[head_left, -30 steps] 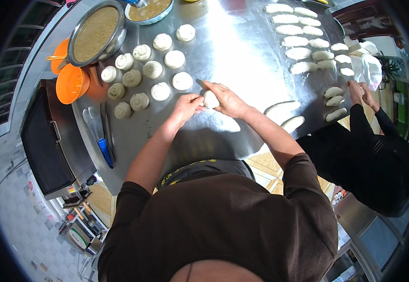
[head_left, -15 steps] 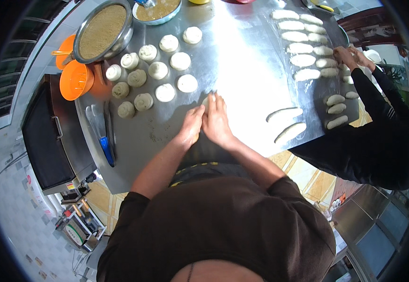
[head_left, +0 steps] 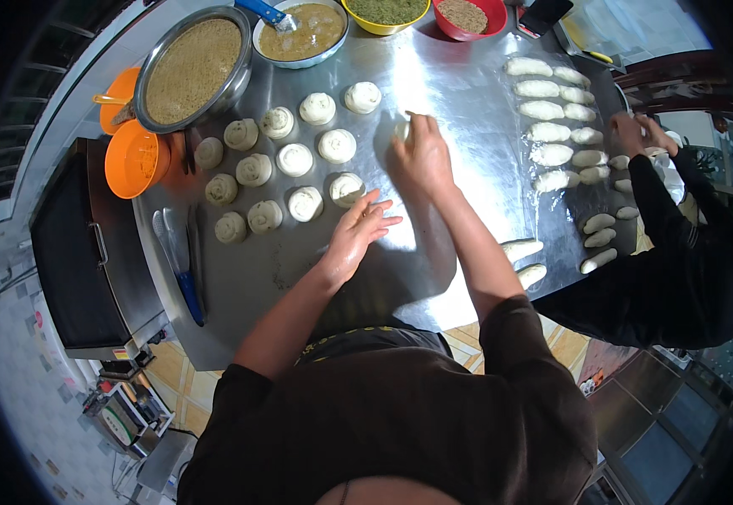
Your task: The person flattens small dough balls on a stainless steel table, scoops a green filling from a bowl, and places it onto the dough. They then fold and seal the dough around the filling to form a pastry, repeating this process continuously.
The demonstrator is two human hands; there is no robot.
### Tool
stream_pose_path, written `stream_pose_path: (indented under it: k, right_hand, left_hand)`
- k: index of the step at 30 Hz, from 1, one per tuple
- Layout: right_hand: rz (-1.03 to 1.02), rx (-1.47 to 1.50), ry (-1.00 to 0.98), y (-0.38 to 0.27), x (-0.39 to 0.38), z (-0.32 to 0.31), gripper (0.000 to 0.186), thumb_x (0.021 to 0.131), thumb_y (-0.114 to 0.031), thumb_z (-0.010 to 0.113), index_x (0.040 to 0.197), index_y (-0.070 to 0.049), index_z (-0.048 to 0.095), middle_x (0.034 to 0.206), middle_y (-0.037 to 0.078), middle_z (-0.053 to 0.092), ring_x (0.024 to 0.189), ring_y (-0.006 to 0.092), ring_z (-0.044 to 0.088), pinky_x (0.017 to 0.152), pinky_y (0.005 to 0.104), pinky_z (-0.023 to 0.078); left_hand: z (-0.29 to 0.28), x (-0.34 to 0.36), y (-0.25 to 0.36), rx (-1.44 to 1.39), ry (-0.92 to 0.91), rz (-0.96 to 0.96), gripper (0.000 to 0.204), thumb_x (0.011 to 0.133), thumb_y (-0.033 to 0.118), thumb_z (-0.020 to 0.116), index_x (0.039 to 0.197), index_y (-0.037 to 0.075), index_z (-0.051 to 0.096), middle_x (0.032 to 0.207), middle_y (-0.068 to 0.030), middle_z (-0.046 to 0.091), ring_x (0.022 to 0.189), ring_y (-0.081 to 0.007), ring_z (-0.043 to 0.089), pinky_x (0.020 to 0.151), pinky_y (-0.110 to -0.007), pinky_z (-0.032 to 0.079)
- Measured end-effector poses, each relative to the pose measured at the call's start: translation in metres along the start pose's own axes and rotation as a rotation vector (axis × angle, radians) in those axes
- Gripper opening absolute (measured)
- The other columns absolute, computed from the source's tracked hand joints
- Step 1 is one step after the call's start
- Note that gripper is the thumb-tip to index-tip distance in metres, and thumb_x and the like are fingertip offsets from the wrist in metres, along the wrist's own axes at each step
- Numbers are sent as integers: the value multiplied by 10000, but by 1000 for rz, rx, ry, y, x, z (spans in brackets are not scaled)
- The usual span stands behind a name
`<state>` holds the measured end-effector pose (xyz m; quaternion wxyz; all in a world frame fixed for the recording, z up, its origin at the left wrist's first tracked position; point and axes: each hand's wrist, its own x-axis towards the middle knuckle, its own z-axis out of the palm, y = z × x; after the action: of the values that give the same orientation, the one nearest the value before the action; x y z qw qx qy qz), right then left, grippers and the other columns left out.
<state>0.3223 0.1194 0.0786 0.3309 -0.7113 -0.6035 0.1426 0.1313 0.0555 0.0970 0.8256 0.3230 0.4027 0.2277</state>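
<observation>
My right hand (head_left: 425,158) reaches over the metal table with its fingers curled round a pale dough round (head_left: 402,130), mostly hidden by the fingers. The dough is at or just above the tabletop; I cannot tell which. Closer to me, my left hand (head_left: 356,240) is open and holds nothing, its fingers apart and floury. Just beyond its fingertips sits a coiled dough round (head_left: 347,189). Several more dough rounds (head_left: 295,159) stand in slanting rows to the left.
Long dough pieces (head_left: 549,132) lie in rows on the right, near a co-worker's hands (head_left: 636,133). Along the back are a steel bowl of brown paste (head_left: 240,77), a bowl with a brush (head_left: 340,44), a yellow bowl (head_left: 383,29) and a red bowl (head_left: 476,35). A blue-handled scraper (head_left: 188,295) lies left.
My hands, pressed together before, have parted. The right one has moved forward with the dough round; the left has opened and stayed nearer me. The view has shifted, showing more of the table's back.
</observation>
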Motion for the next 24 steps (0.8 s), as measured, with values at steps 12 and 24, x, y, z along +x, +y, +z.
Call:
stream_pose_path:
  k: [12, 24]
  right_hand:
    - [-199, -181, 58, 53, 98, 63, 494, 790, -119, 664, 1253, -47, 506, 1208, 187, 523, 1084, 390, 497, 972, 436, 416]
    - [204, 174, -352, 62, -45, -106, 483, 828, -98, 650, 1293, -61, 528, 1149, 142, 640, 1064, 275, 619, 900, 388, 488]
  left_hand:
    - [1, 57, 43, 883, 53, 546, 252, 926, 100, 510, 1143, -12, 576, 1137, -200, 615, 975, -321, 636, 896, -377, 466]
    - [-45, 292, 109, 1585, 318, 761, 212, 911, 167, 472, 838, 28, 615, 933, -215, 637, 869, -403, 609, 762, -482, 480]
